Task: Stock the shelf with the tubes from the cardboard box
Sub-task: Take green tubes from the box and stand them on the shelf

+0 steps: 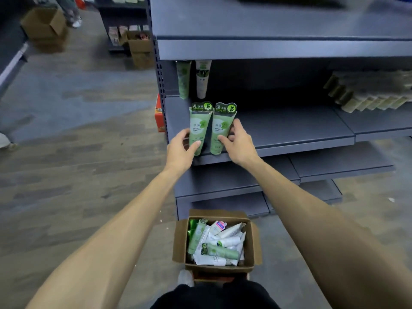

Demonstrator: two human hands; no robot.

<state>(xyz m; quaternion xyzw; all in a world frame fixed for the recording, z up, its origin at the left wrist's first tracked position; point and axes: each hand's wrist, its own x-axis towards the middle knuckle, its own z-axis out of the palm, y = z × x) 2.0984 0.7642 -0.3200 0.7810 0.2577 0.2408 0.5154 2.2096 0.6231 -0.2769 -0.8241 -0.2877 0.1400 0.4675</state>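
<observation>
A shop aisle with a worn grey-brown floor runs along the left, and a dark grey metal shelf (289, 128) unit fills the right of my view, its middle board at arm's reach. I have both hands up at the front edge of that board. My left hand (181, 150) grips the lower body of the left green tube (199, 124), thumb across its front and fingers wrapped behind. My right hand (238, 141) grips the right green tube (223, 126) the same way, thumb on the label, fingers curled round the far side. The two tubes stand cap-down and just beside each other at the shelf's left front corner, nearly upright. Two more tubes (194, 79) stand farther back against the rear panel. A row of pale boxed goods (367, 92) sits well apart at the right end.

I judge the step in hand to be setting this pair down and squaring it. The cardboard box (178, 239) on the floor below, near my feet, holds a jumble of green and white tubes, so the task looks early. Next I should check that both tubes balance on their caps, ease both grips off without tipping them, then reach down into the box for more.
</observation>
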